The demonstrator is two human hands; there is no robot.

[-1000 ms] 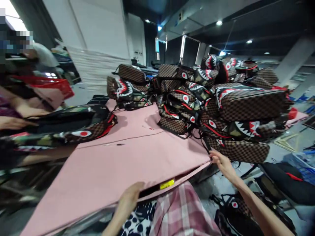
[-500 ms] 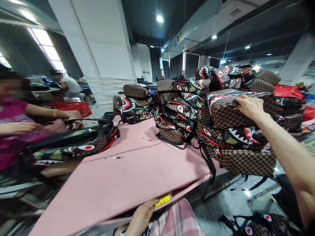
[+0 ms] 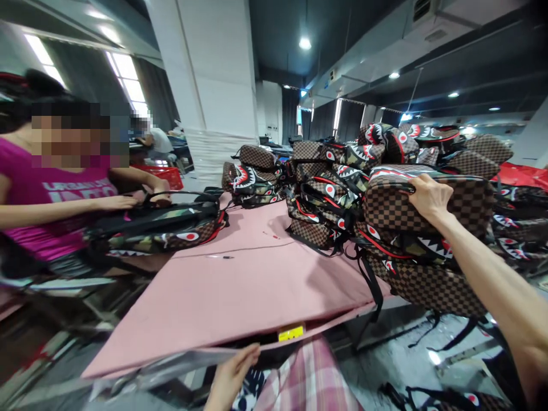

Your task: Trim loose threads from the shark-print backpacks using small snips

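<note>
My right hand (image 3: 430,197) is closed on the upper edge of a brown checkered backpack (image 3: 387,205) with a shark-mouth pattern, at the top of the near stack on the right. Beneath it lie further backpacks (image 3: 428,282) of the same checkered kind. Low in the middle, my left hand (image 3: 235,371) is just off the table's front edge. Its fingers are stretched out and near each other, and I see nothing in them. A yellow label-like piece (image 3: 291,333) shows under the pink table covering (image 3: 240,297), a little right of those fingertips.
Across the table at left, a person in a magenta shirt (image 3: 81,188) handles a camouflage-and-checkered backpack (image 3: 188,237). A pen (image 3: 222,257) lies on the covering. More stacked backpacks (image 3: 257,177) stand along the far side. Another bag (image 3: 471,399) is on the floor at lower right.
The view has swung left, showing more of the other person. My left hand has come away from the yellow piece, down and left. My right hand stays on the same backpack.
</note>
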